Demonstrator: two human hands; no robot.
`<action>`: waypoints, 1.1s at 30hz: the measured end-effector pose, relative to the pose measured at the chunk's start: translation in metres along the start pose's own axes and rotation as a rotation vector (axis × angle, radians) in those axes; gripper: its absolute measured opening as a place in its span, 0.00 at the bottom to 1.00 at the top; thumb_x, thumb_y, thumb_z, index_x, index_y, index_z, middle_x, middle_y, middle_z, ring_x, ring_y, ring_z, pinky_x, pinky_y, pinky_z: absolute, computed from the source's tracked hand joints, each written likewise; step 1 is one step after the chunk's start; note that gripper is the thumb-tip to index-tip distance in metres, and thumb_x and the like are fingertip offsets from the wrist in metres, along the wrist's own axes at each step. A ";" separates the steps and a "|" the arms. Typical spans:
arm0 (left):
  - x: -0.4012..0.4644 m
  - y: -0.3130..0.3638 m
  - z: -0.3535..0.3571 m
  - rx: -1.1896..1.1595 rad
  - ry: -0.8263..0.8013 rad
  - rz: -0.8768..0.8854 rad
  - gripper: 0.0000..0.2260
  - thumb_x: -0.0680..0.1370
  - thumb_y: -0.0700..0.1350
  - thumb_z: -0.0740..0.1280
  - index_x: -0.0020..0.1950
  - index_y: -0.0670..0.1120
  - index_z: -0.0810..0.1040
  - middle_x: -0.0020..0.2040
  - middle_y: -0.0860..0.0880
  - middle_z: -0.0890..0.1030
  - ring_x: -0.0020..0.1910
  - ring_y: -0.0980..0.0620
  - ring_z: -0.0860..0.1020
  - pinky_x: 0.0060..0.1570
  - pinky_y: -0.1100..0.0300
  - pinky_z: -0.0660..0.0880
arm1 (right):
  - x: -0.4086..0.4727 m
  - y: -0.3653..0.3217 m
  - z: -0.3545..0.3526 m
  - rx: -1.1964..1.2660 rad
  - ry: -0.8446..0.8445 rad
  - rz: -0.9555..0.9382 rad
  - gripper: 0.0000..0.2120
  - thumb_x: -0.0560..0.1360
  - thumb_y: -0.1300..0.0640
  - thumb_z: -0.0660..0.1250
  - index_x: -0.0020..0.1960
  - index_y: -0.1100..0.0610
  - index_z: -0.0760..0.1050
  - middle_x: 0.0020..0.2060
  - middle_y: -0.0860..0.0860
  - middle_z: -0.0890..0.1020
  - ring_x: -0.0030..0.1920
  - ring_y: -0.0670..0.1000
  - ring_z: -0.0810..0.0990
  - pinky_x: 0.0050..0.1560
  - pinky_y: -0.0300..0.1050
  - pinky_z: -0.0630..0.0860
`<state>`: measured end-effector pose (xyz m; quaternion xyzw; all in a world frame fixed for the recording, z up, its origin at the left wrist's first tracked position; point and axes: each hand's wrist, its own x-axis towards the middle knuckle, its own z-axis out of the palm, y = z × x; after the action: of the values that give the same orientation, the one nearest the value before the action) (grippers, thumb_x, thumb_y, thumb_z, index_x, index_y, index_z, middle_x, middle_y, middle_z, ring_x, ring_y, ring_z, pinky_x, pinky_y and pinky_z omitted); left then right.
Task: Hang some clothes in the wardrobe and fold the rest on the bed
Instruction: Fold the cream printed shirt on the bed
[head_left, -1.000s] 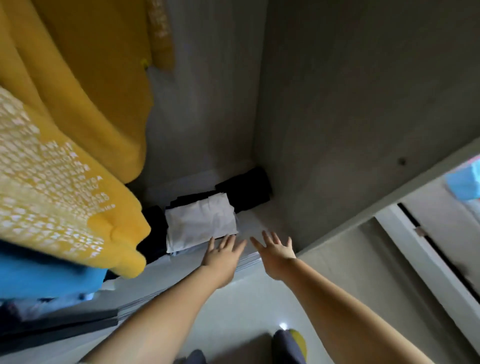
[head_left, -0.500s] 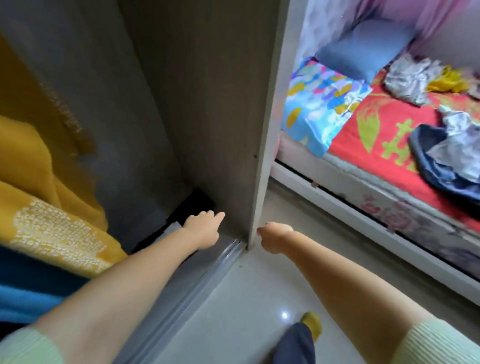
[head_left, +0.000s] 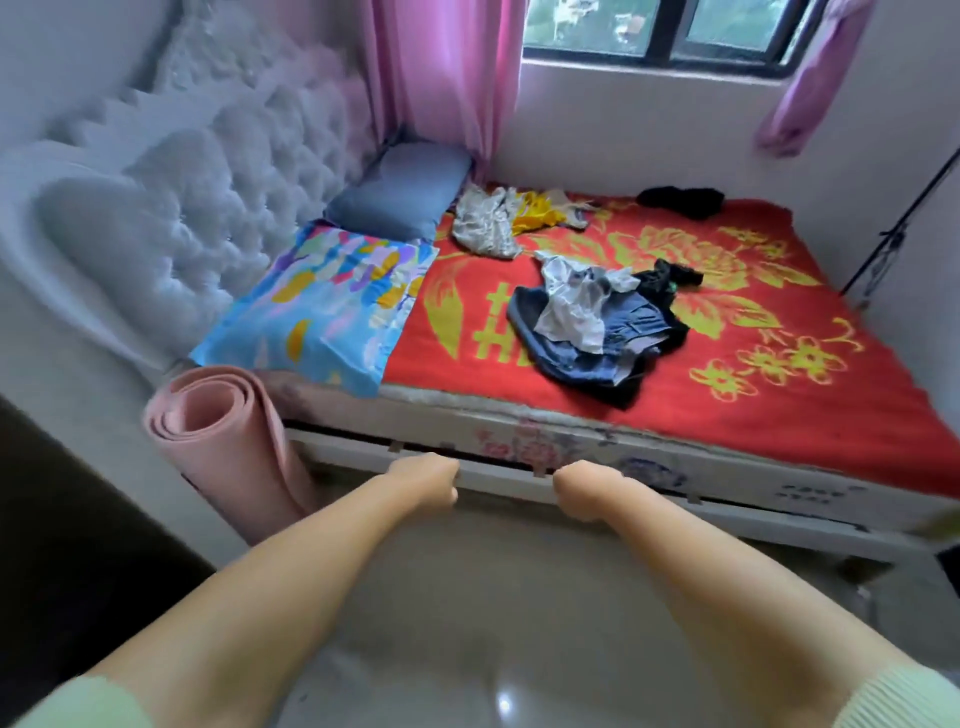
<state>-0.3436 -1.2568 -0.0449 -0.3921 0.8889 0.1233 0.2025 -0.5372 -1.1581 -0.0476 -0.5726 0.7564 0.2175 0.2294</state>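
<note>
Turning from the wardrobe, the view now faces the bed (head_left: 779, 415), and both arms have swung with it. Left hand (head_left: 423, 480) and right hand (head_left: 584, 488) are curled into loose fists holding nothing, at 6 o'clock before the bed rail. Clothes lie loose on the red cover: a denim-and-white heap (head_left: 587, 322) at centre, a pale-and-yellow pile (head_left: 498, 221) at 11 o'clock near the pillow (head_left: 400, 189), a black garment (head_left: 680, 200) at 1 o'clock. All look soft, light and limp; best lifted by shoulders or waistband.

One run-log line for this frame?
phase: facing bed | left hand: closed, empty | right hand: closed, empty | denim-and-white clothes pile: unfolded on bed
</note>
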 end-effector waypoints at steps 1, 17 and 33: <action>0.017 0.022 -0.010 0.008 -0.001 0.024 0.16 0.79 0.46 0.57 0.66 0.47 0.71 0.64 0.46 0.75 0.61 0.44 0.75 0.55 0.52 0.73 | 0.001 0.029 -0.001 0.021 -0.001 0.030 0.14 0.76 0.64 0.56 0.59 0.61 0.74 0.55 0.56 0.78 0.56 0.59 0.78 0.50 0.49 0.75; 0.218 0.153 -0.112 0.058 0.042 0.198 0.15 0.80 0.46 0.56 0.65 0.47 0.72 0.60 0.47 0.77 0.55 0.46 0.76 0.47 0.53 0.76 | 0.085 0.245 -0.052 0.307 0.138 0.169 0.14 0.78 0.59 0.56 0.58 0.56 0.77 0.55 0.54 0.80 0.54 0.56 0.79 0.55 0.50 0.78; 0.519 0.156 -0.236 0.047 -0.100 0.236 0.16 0.80 0.48 0.55 0.63 0.44 0.73 0.58 0.44 0.78 0.48 0.47 0.75 0.43 0.56 0.72 | 0.285 0.419 -0.175 0.467 0.147 0.290 0.15 0.76 0.60 0.56 0.57 0.56 0.79 0.57 0.54 0.81 0.57 0.55 0.78 0.57 0.46 0.75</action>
<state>-0.8398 -1.5787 -0.0629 -0.2731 0.9202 0.1447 0.2400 -1.0273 -1.3751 -0.0500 -0.4043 0.8746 0.0258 0.2662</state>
